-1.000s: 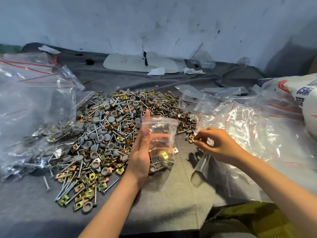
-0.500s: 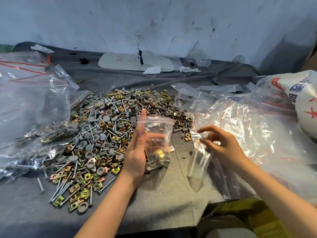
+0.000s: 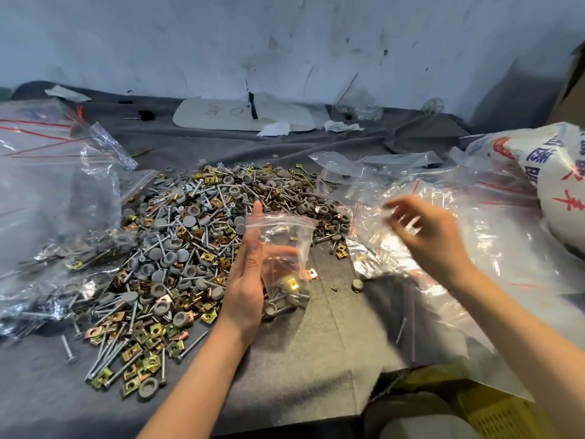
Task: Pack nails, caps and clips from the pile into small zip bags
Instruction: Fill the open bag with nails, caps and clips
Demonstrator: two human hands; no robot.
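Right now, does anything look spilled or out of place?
Only small strays: a grey cap lies alone on the cloth right of the zip bag in the left hand, and one nail sits apart, left of the pile.

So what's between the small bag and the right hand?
In the head view: bare cloth, a few loose clips, one cap, then the clear bags' edge.
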